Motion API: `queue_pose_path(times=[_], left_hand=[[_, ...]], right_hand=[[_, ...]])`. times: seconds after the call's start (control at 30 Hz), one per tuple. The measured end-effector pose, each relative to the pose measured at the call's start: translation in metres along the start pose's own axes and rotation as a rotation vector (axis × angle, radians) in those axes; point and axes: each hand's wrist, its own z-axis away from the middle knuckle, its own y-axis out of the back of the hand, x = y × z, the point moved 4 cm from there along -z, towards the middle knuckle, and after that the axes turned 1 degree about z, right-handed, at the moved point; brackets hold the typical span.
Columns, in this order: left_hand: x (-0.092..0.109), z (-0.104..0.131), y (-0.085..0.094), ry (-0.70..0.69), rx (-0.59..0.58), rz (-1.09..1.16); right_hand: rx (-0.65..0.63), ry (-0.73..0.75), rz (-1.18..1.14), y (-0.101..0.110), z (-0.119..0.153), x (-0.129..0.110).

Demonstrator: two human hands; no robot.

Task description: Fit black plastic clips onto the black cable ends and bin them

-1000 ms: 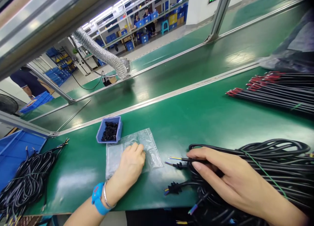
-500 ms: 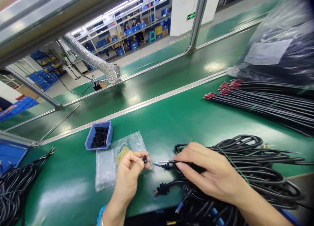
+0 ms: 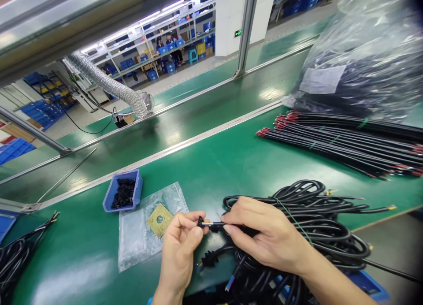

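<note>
My left hand (image 3: 181, 241) pinches a small black plastic part (image 3: 200, 221) between thumb and fingers. My right hand (image 3: 264, 232) is closed on a black cable (image 3: 246, 229) near its stripped end. The cable's coloured wires (image 3: 209, 224) point left and meet the small part; how far they go in is hidden by my fingers. Just below, another cable end carries a ribbed black strain relief (image 3: 209, 258). Coiled black cables (image 3: 317, 221) lie under and beyond my right hand.
A blue bin (image 3: 139, 190) of small black parts stands left, beside a clear plastic bag (image 3: 132, 247) with a yellowish square piece (image 3: 159, 220) on it. Bundled red-tipped cables (image 3: 324, 142) and a large plastic-wrapped stack (image 3: 363, 71) lie right. More cables (image 3: 20, 261) lie far left.
My hands have come together, so the cable's wires now meet the small black part. The view has shifted slightly to the right, and the square piece is less covered.
</note>
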Motion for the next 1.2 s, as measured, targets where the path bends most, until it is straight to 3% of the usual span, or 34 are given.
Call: queue_pose_path(times=[0.17,0.37,0.57,0.87,1.03,1.2], left_hand=[[-0.006,-0.002,0.002,-0.019,-0.066,-0.022],[-0.005,-0.001,-0.008,-0.091,-0.026,-0.166],[-0.010,-0.010,-0.011,-0.155,0.016,-0.132],[0.008,-0.012,-0.020,-0.399,-0.152,-0.419],[0.009,-0.011,-0.027,-0.397,-0.154,-0.507],[0.007,-0.014,-0.030,-0.385,-0.136,-0.448]], right_hand=[[-0.006,0.015,-0.032,-0.001,0.001,0.001],[-0.035,0.025,-0.030,-0.002,0.002,0.001],[-0.031,0.042,0.020,0.000,0.003,0.000],[-0.091,0.027,0.024,-0.003,0.008,0.001],[-0.136,0.015,0.037,-0.008,0.008,0.001],[-0.126,-0.017,0.047,-0.008,0.008,0.003]])
